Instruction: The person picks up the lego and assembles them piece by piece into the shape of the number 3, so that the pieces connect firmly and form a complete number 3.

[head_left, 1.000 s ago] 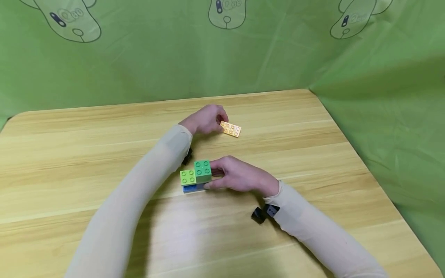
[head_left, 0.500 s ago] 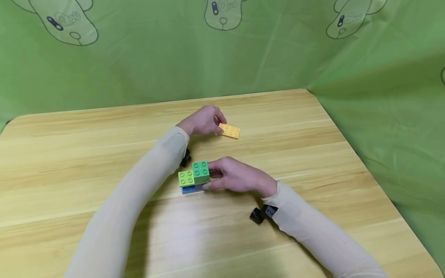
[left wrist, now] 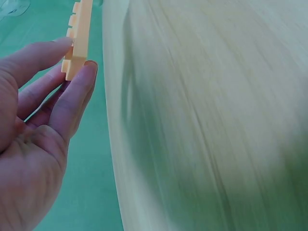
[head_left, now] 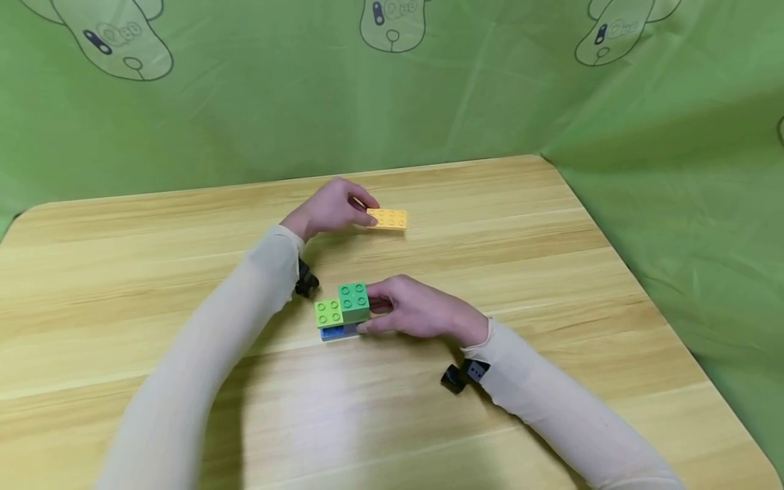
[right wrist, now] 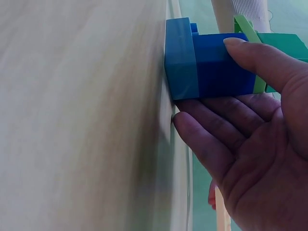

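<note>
At the back of the table, my left hand point(head_left: 333, 206) pinches one end of a flat yellow toy brick point(head_left: 395, 219) between thumb and fingers. Seen from the left wrist, that brick point(left wrist: 83, 36) is edge-on, its studs facing the thumb side. My right hand point(head_left: 422, 307) holds a small brick stack nearer the front. A green brick point(head_left: 355, 314) tops it, over a thin lime-green plate point(head_left: 328, 313). Below, in the right wrist view, come a dark blue brick point(right wrist: 216, 72), with my thumb against it, and a lighter blue brick point(right wrist: 182, 62) right at the tabletop.
A light wood-grain table point(head_left: 153, 272) lies under both hands. Green cloth point(head_left: 275, 102) with printed cartoon outlines hangs behind and at the right. Small black devices sit at the left wrist point(head_left: 305, 279) and right wrist point(head_left: 465, 374).
My left hand has moved left and slightly farther back with the yellow brick, which has turned to lie straighter across the head view. My right hand and the stack stay almost in place.
</note>
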{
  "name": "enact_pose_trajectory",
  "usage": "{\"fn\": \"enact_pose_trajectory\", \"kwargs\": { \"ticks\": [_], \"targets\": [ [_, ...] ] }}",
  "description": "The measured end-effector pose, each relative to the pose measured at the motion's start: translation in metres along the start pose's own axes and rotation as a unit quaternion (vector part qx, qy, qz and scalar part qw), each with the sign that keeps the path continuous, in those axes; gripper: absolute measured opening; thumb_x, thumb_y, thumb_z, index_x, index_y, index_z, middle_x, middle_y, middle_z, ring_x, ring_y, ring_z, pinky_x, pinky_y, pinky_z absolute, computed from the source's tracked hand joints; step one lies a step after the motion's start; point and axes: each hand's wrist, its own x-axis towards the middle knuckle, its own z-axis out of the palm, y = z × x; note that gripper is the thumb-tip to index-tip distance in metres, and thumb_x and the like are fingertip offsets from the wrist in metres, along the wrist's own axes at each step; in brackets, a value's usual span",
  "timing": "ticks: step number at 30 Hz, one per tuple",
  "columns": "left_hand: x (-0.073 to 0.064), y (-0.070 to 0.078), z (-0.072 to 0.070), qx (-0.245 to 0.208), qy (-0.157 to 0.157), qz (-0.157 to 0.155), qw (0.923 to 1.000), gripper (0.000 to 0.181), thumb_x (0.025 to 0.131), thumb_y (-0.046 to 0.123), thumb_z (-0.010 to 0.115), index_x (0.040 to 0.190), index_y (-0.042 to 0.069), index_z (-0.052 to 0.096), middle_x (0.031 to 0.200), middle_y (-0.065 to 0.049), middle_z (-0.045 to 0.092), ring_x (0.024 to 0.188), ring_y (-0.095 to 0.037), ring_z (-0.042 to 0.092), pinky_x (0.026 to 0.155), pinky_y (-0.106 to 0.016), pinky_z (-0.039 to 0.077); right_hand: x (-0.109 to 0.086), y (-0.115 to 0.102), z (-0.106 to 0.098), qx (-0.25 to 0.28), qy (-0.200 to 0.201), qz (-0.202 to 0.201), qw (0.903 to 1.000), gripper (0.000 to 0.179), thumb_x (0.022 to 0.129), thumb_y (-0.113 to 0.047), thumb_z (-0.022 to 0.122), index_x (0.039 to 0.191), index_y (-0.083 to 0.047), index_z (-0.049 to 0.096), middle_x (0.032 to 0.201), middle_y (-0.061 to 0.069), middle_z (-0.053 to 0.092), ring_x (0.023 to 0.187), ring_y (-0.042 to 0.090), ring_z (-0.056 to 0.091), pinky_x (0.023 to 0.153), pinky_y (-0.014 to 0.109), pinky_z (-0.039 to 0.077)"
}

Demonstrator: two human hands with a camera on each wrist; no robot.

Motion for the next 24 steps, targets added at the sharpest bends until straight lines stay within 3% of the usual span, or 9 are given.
{"fn": "enact_pose_trajectory", "kwargs": {
  "ticks": [9, 24],
  "targets": [
    [-0.021, -0.005, -0.013, -0.022, 0.017, -0.005, 0.9996, 0.029, 0.086, 0.017, 0.078, 0.112, 0.006, 0.072, 0.107, -0.005, 0.068, 0.098, -0.02, 0.058, 0.085, -0.033, 0.048, 0.0, -0.001, 0.0, -0.008, 0.002, 0.008, 0.9999, 0.037, 0.09, -0.017, 0.074, 0.124, -0.003, 0.064, 0.116, 0.001, 0.068, 0.109, 0.009, 0.062, 0.095, 0.027, 0.049],
    [-0.06, -0.019, -0.017, -0.053, 0.068, -0.004, 0.9963, 0.031, 0.085, 0.018, 0.079, 0.114, 0.007, 0.072, 0.104, -0.006, 0.069, 0.092, -0.019, 0.062, 0.079, -0.033, 0.051, 0.001, 0.0, 0.001, -0.009, 0.007, 0.011, 0.9999, 0.038, 0.09, -0.015, 0.074, 0.125, -0.003, 0.064, 0.117, 0.001, 0.068, 0.11, 0.009, 0.062, 0.096, 0.03, 0.049]
  ]
}}
